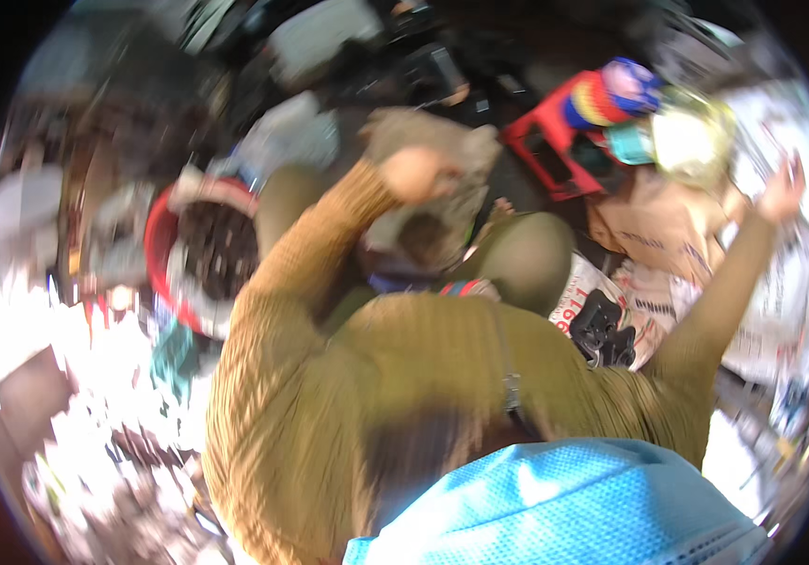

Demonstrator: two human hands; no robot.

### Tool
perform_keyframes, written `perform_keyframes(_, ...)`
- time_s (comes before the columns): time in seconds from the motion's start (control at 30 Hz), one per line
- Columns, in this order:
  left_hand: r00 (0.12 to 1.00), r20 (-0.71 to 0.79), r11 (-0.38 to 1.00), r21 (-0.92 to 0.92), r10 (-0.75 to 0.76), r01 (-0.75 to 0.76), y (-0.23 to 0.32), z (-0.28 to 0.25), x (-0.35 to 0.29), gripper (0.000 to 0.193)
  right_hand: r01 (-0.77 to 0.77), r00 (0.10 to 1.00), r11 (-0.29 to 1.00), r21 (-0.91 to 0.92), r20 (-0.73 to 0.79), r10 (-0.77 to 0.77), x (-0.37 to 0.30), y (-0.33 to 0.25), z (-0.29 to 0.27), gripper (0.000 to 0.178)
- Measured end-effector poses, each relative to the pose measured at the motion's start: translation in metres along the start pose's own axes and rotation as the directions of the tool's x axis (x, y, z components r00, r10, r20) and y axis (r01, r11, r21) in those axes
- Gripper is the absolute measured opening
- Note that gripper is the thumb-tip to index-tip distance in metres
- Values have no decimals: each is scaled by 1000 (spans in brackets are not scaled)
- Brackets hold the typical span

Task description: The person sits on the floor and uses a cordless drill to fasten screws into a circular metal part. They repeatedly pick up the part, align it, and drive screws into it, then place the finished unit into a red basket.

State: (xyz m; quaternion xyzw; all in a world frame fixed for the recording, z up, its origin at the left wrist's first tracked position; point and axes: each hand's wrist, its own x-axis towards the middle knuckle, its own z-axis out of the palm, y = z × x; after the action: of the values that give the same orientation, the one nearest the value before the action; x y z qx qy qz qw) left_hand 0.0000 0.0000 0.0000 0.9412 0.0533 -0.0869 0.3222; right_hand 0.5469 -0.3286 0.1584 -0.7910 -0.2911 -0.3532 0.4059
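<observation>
My left hand point(416, 175) is over a worn grey-brown slab or piece of sacking point(475, 174) in front of my knees. Its fingers look curled into a closed shape, but blur hides whatever they may hold. A dark round patch shows on the lower part of the slab. Far out to the right, my right hand point(781, 193) is raised with its fingers apart and nothing visible in them. White plastic sacks point(804, 122) lie around and behind it, and I cannot tell whether it touches them.
At left stands a red bucket point(156, 235) of small dark pieces. Right of centre are a red frame point(545, 146), a multicoloured bundle point(616, 92), a yellowish clear bag point(696, 137) and brown paper point(658, 221). Black moulded parts point(600, 330) rest on a printed white sack point(578, 287).
</observation>
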Motion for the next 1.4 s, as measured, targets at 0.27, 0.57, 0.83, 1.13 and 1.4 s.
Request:
perform_keyframes(0.27, 803, -593, 985, -166, -65, -43, 6, -23, -151, 28, -301, 820, 924, 235, 559, 126, -284, -233, -111, 19)
perform_keyframes(0.57, 407, -763, 838, -314, -502, 446, -101, 18, -334, 27, -214, 318, 933, 287, 924, -211, -299, -368, -98, 54)
perform_keyframes(0.83, 382, -786, 719, -609, -487, -335, -59, -21, -289, 19, -249, -328, 903, 350, 847, -418, -308, -377, 35, 53)
perform_keyframes(1.13, 784, -328, 847, -274, -527, 455, -86, -74, -155, 37, 387, 30, 915, 112, 991, -134, -385, -289, 337, 43)
perform_keyframes(1.4, 841, -158, 847, -236, -518, 477, -115, -65, -163, 53, 341, -55, 878, 334, 940, -336, -425, -273, 410, 32)
